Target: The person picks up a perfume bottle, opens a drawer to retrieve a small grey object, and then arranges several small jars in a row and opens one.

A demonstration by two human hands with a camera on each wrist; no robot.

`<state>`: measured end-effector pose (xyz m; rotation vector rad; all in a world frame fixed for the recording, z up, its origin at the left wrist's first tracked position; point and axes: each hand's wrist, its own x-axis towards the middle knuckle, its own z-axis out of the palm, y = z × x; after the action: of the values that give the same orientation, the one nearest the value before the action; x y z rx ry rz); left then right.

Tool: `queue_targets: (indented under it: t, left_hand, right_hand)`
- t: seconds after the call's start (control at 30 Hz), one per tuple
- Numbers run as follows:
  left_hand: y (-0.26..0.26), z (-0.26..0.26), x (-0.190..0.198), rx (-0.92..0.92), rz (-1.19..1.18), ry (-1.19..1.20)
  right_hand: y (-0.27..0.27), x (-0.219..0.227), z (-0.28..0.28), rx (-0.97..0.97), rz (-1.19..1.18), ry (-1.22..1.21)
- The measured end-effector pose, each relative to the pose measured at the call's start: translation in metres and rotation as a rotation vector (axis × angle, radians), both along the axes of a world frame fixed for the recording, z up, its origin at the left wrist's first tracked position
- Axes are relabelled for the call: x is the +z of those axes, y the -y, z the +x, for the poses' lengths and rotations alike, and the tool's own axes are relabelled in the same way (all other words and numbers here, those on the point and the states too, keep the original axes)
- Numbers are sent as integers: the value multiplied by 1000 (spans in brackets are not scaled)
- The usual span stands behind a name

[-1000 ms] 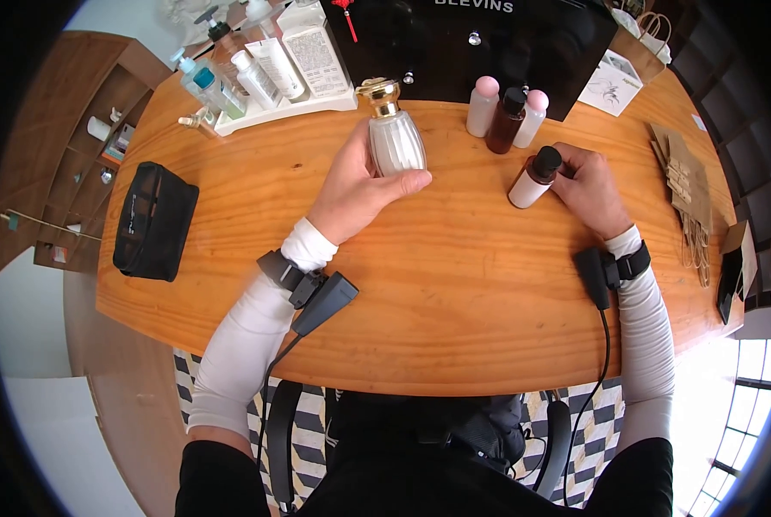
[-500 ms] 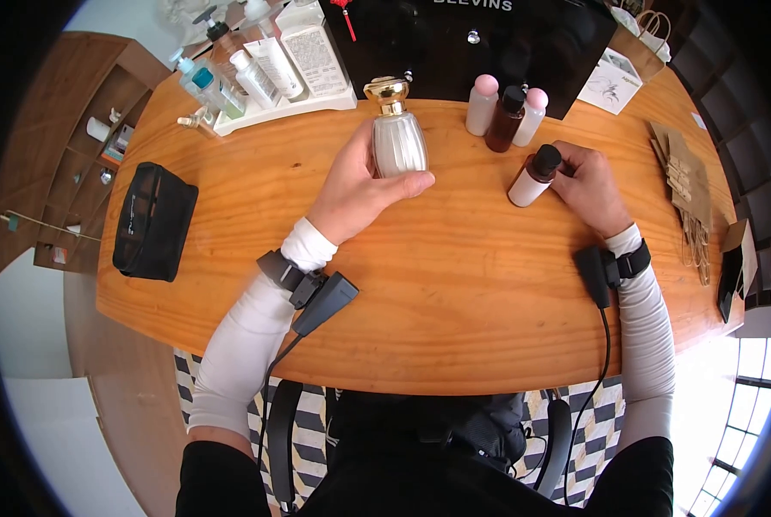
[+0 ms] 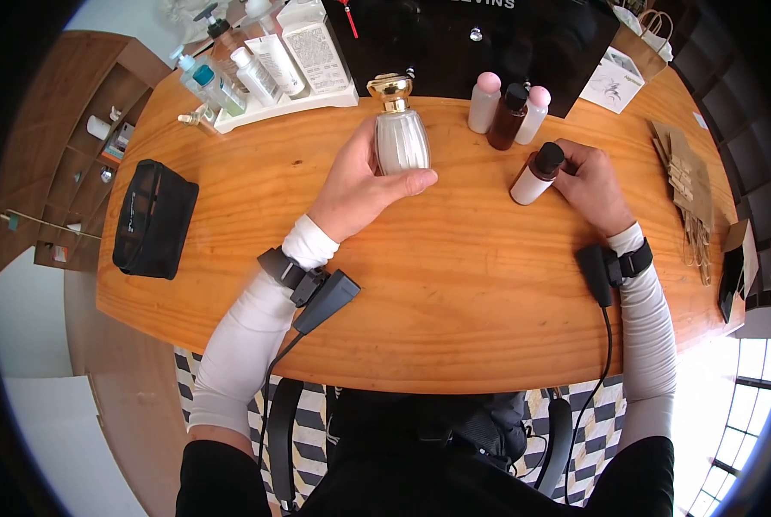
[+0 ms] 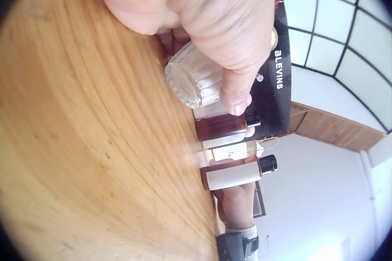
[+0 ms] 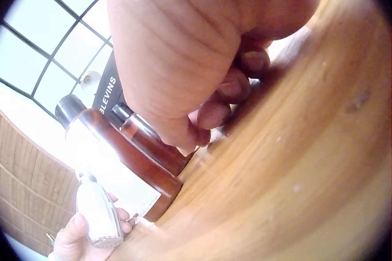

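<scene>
My left hand holds a ribbed glass perfume bottle with a gold cap, thumb across the near side and fingers behind. In the left wrist view the bottle's clear base shows low over the wood. A brown bottle with a white label and black cap stands upright right of it. My right hand rests on the table just behind that bottle, at its right side. In the right wrist view the thumb and fingers are loosely curled beside the brown bottle, with nothing between them.
Behind stand two pink-capped bottles and another brown bottle, in front of a black cabinet. A white tray of toiletries is at back left. A black pouch lies left, paper bags right.
The left hand has brought the perfume bottle slightly to the right and more upright. The right hand and the brown bottle have kept their places.
</scene>
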<state>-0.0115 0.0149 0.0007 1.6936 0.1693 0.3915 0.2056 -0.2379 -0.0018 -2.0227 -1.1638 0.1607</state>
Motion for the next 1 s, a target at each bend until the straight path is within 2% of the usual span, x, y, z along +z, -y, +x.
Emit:
queue_targets:
  t: [0.1, 0.17, 0.3, 0.4, 0.47, 0.67, 0.87, 1.0]
  left_hand:
    - [0, 2, 0, -6, -18, 16]
    - [-1, 0, -2, -13, -30, 8]
    - [1, 0, 1, -10, -10, 5]
    - [0, 2, -1, -9, -15, 21]
    - [-1, -1, -3, -5, -10, 14]
    - [1, 1, 1, -23, -46, 15]
    - [2, 1, 4, 5, -11, 0]
    - [0, -1, 0, -6, -21, -4]
  right_hand:
    - [0, 5, -4, -37, -67, 56]
    - [-1, -5, 1, 3, 25, 20]
    - [0, 3, -4, -11, 9, 25]
    - [0, 6, -5, -41, -71, 49]
    - [-1, -3, 0, 1, 2, -2]
    - [0, -2, -1, 4, 14, 41]
    - [0, 7, -7, -34, -50, 27]
    - [-1, -9, 1, 16, 34, -14]
